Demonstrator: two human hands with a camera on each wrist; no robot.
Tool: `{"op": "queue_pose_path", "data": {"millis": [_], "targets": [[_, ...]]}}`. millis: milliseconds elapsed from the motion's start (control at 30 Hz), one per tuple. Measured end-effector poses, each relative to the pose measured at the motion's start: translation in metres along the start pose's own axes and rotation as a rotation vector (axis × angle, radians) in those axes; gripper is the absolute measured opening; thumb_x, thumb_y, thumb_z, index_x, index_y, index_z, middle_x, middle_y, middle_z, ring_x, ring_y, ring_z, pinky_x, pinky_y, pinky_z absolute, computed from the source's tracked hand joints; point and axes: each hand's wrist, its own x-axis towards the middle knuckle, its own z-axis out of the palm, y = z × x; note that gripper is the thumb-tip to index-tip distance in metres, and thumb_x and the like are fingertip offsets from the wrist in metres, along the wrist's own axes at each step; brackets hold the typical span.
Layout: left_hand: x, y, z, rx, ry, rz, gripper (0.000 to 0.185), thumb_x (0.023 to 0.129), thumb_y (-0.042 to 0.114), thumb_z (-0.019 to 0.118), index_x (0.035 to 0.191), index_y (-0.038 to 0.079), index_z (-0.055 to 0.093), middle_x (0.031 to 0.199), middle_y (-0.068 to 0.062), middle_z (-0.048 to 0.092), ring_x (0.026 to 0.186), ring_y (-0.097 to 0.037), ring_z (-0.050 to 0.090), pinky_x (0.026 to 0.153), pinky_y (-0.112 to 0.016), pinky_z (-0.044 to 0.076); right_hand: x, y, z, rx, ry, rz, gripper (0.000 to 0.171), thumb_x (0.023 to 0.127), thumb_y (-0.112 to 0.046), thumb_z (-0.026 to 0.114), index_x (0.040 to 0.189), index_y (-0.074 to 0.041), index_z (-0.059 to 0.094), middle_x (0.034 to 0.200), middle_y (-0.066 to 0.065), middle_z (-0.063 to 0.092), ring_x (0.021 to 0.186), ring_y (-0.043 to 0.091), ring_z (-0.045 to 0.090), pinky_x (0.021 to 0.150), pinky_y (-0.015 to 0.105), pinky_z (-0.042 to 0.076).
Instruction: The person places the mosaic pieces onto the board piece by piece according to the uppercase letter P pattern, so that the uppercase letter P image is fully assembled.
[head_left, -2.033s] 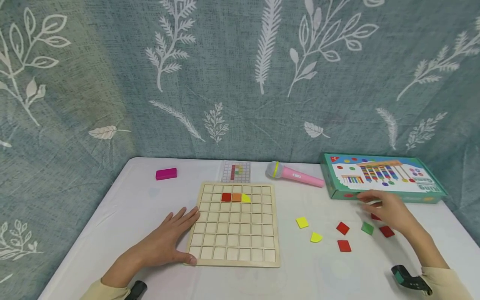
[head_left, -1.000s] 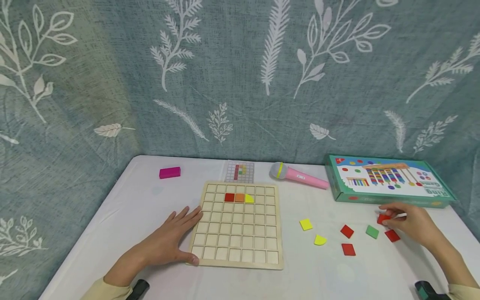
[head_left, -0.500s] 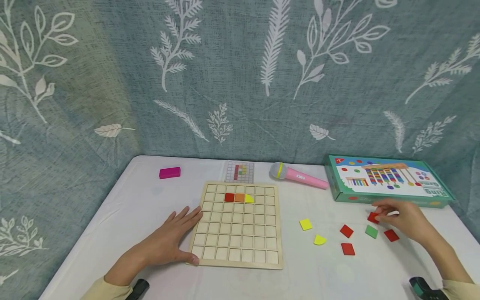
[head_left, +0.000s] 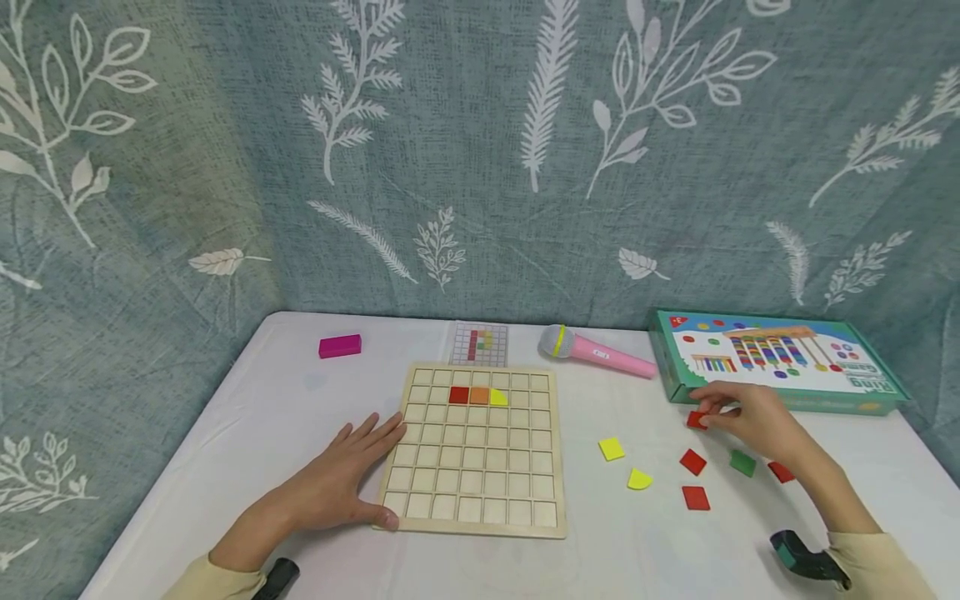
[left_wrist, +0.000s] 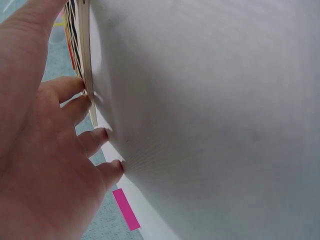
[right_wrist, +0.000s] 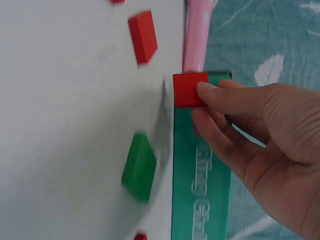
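Backdrop: grey-blue cloth w/ white leaf print, hung behind a white bench (head_left: pixel 247 417). Wooden grid board (head_left: pixel 474 450) sits mid-bench; its 2nd row holds red, orange and yellow tiles side by side. Left hand (head_left: pixel 333 483) lies flat, fingers straight and spread, palm on the bench, fingertips (left_wrist: pixel 82 86) touching the board's left edge; thumb against its near corner. Holds nothing.

Right hand (head_left: pixel 750 421) is off to the right, just in front of the green game box (head_left: pixel 772 362). Thumb and forefinger pinch a red square tile (right_wrist: pixel 189 90), lifted off the bench, in front of the box's left end.

Loose on the bench near that hand: green tile (head_left: pixel 742 462), three more red tiles – (head_left: pixel 693 461), (head_left: pixel 696 497), one partly hidden by the wrist (head_left: pixel 780 472) – plus a yellow square (head_left: pixel 611 449) and a yellow quarter-round (head_left: pixel 639 479).

Further back: pink toy mic (head_left: pixel 596 354), pattern card (head_left: pixel 480 344) just behind the board, magenta block (head_left: pixel 340 346) at far left.
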Motion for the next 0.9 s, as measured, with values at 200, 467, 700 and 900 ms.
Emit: {"op": "queue_pose_path", "data": {"millis": [200,467,700,900], "targets": [[0.001,-0.001,0.002,-0.003,-0.005,-0.009,0.119,0.062,0.066,0.079,0.153,0.005,0.032,0.161,-0.011,0.025,0.147,-0.042,0.015,0.115,-0.064,0.009,0.012,-0.014,0.011,0.022,0.003,-0.045,0.028,0.082,0.001,0.075,0.110,0.001,0.070,0.084,-0.004,0.065,0.079,0.009,0.061,0.074,0.027,0.058],[0.000,-0.001,0.002,0.003,0.004,0.010,0.119,0.062,0.066,0.079,0.152,0.004,0.032,0.160,-0.012,0.026,0.146,-0.043,0.016,0.114,-0.065,0.011,0.026,-0.032,0.023,0.055,-0.030,-0.072,0.028,0.083,0.002,0.074,0.111,0.001,0.070,0.086,-0.003,0.066,0.080,0.013,0.062,0.074,0.026,0.057],[0.000,-0.001,0.002,0.004,0.008,0.019,0.118,0.063,0.065,0.079,0.152,0.004,0.032,0.160,-0.012,0.026,0.146,-0.043,0.017,0.114,-0.066,0.011,0.044,-0.048,0.035,0.078,-0.067,-0.135,0.026,0.084,0.006,0.071,0.109,0.002,0.070,0.088,-0.001,0.068,0.081,0.015,0.062,0.073,0.029,0.057],[0.000,-0.002,0.002,0.005,0.004,0.014,0.119,0.062,0.066,0.079,0.152,0.004,0.032,0.160,-0.011,0.026,0.146,-0.043,0.016,0.114,-0.065,0.011,0.058,-0.060,0.043,0.086,-0.099,-0.207,0.025,0.082,0.006,0.073,0.107,0.001,0.070,0.086,-0.002,0.067,0.081,0.015,0.061,0.077,0.033,0.058]]}}
